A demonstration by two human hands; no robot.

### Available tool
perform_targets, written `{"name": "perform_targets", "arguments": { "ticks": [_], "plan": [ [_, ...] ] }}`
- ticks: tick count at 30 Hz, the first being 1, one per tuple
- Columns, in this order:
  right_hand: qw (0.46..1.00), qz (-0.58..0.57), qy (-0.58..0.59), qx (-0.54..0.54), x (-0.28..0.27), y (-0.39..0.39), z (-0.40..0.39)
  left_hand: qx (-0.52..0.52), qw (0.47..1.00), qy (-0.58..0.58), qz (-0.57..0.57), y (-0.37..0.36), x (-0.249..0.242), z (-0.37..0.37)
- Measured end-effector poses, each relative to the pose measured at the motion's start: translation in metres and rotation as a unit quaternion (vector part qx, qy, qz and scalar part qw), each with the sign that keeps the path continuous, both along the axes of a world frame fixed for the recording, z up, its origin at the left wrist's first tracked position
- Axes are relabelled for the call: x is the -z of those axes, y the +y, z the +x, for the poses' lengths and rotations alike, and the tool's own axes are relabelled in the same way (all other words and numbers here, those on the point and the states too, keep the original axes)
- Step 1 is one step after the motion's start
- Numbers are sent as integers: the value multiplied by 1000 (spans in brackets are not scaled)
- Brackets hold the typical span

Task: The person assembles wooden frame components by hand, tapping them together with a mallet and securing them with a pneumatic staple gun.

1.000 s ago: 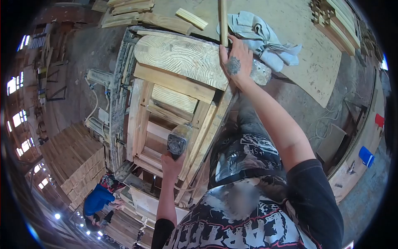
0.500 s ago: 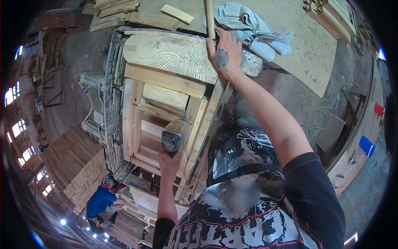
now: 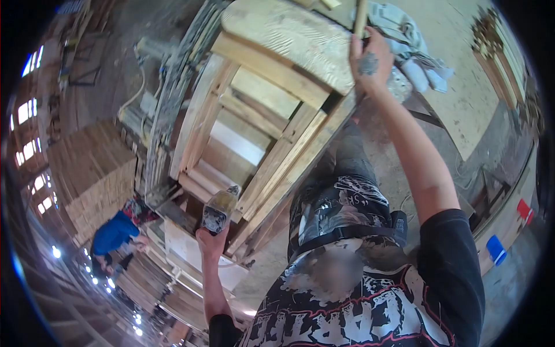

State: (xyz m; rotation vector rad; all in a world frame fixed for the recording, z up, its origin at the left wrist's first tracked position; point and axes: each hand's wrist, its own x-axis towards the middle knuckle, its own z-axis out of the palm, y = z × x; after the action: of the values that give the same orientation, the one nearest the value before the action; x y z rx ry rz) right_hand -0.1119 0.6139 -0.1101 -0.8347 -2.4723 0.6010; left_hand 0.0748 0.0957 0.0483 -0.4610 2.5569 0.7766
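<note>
My left hand [image 3: 211, 243] is closed around a dusty nail gun [image 3: 218, 213], its dark square cap facing up at me. The tool overlaps the near end of a wooden frame [image 3: 280, 147] with several slats and inner bars. At the frame's far end lies a thick, rounded board [image 3: 289, 37] with bold grain. My right hand [image 3: 371, 63], fingers curled at the board's right corner, grips the lower end of a wooden stick [image 3: 361, 17]. Grey-white cloths [image 3: 402, 34] lie just beyond that hand.
A metal clamping machine [image 3: 167, 87] runs along the frame's left side. Stacked planks [image 3: 95, 168] stand at the left, near a person in blue [image 3: 113, 237] bending over. More wood strips [image 3: 500, 63] lie on the sheet-topped table [image 3: 462, 115] at right.
My view has turned, so the frame now slants. My left hand has carried the nail gun from over the frame's middle to its near end. My right hand stays at the board's corner.
</note>
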Motion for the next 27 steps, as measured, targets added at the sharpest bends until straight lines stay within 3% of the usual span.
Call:
{"name": "perform_targets", "arguments": {
  "ticks": [2, 3, 6, 9, 11, 14, 17, 23, 27],
  "plan": [
    [1000, -13, -11, -2, -2, -1, 0, 60, 993, -22, -103, -61, 8, 32],
    [1000, -7, -15, -5, 0, 0, -1, 48, 993, -27, -102, -63, 2, 38],
    [1000, 18, -9, -16, 2, 1, -1, 179, 963, -46, -198, -79, -7, 44],
    [999, 27, -37, -13, 3, 2, -2, 193, 960, -54, -195, -129, 30, 74],
    [998, 48, -24, -23, 8, 6, -2, 201, 956, -50, -208, -120, 30, 70],
    [998, 32, -36, -29, 10, 10, -1, 209, 970, -37, -117, -126, 47, 69],
    [997, 57, -34, -29, 13, 11, -2, 232, 957, -29, -170, -114, 45, 62],
    [994, 93, -14, -47, 6, 5, -2, 223, 965, -2, -140, -143, 53, 77],
    [997, 20, -62, -33, -2, 3, -1, 234, 959, -27, -158, -121, 46, 62]
  ]
}}
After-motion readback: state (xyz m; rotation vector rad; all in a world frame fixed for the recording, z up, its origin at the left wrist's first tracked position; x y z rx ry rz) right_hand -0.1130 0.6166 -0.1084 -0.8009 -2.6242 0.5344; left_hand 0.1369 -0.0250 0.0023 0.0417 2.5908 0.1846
